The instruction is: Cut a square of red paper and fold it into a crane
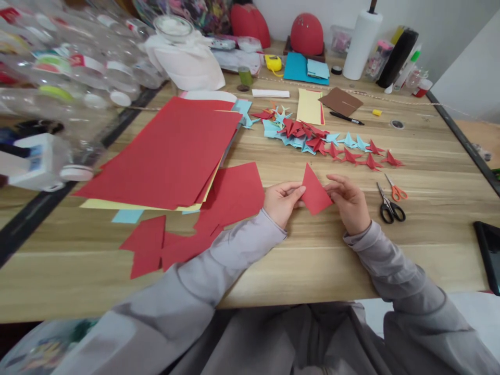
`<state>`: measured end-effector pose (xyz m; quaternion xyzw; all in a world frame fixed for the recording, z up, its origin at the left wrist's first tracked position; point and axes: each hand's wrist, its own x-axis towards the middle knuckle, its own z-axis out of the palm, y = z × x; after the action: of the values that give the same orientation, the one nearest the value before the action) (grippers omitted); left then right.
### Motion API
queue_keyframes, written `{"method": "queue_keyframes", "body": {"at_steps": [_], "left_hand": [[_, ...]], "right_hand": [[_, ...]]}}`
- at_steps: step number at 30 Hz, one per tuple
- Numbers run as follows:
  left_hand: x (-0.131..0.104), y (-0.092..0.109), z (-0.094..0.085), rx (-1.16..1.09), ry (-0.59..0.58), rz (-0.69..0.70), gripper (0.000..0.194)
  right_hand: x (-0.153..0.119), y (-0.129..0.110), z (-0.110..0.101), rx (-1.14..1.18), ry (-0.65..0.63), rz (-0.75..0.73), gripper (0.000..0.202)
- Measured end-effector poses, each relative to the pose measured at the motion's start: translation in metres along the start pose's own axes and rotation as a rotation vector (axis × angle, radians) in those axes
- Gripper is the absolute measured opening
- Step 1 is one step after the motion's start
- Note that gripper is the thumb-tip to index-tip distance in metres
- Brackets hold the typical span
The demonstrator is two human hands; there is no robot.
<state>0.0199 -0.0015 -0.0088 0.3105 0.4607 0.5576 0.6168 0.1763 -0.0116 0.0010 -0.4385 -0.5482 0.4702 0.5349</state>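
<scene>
A small red paper piece point(315, 192), pointed at its top, is held above the wooden table point(312, 260). My left hand point(282, 202) pinches its left edge, thumb on top. At its right edge is my right hand point(348, 202), fingers apart and curved, the fingertips near or touching the paper; whether they grip it is hard to tell. Left of my hands lie cut red sheets point(242, 192) and smaller red pieces point(148, 247). Folded red and light blue paper cranes point(312, 138) sit beyond my hands.
Black-handled scissors point(388, 205) and orange scissors point(396, 190) lie at the right. A large stack of red sheets point(167, 151) is at the left, with plastic bottles point(86, 73) beyond. A pen point(347, 118), brown paper point(341, 101) and a phone point(490, 250) also rest there.
</scene>
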Motion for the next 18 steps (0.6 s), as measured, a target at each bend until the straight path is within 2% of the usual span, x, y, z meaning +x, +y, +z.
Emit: {"method": "queue_keyframes", "body": {"at_steps": [3, 6, 11, 15, 18], "left_hand": [[0.0025, 0.0013, -0.0012, -0.058, 0.017, 0.009, 0.042], [0.0027, 0.0023, -0.0017, -0.077, -0.027, -0.008, 0.044], [0.0017, 0.0025, -0.0014, -0.092, -0.108, -0.057, 0.041], [0.0015, 0.0015, -0.001, -0.111, -0.126, -0.064, 0.039], [0.0005, 0.0006, -0.0002, -0.105, -0.15, -0.065, 0.038]], "right_hand": [[-0.0021, 0.0012, -0.0002, -0.363, -0.173, -0.263, 0.037], [-0.0041, 0.003, 0.0017, -0.589, -0.248, -0.364, 0.037], [-0.004, 0.0068, 0.0008, -0.68, -0.152, -0.434, 0.029], [-0.0048, 0.0055, 0.002, -0.695, -0.085, -0.483, 0.024], [-0.0062, 0.0028, 0.0052, -0.656, -0.038, -0.465, 0.017]]}}
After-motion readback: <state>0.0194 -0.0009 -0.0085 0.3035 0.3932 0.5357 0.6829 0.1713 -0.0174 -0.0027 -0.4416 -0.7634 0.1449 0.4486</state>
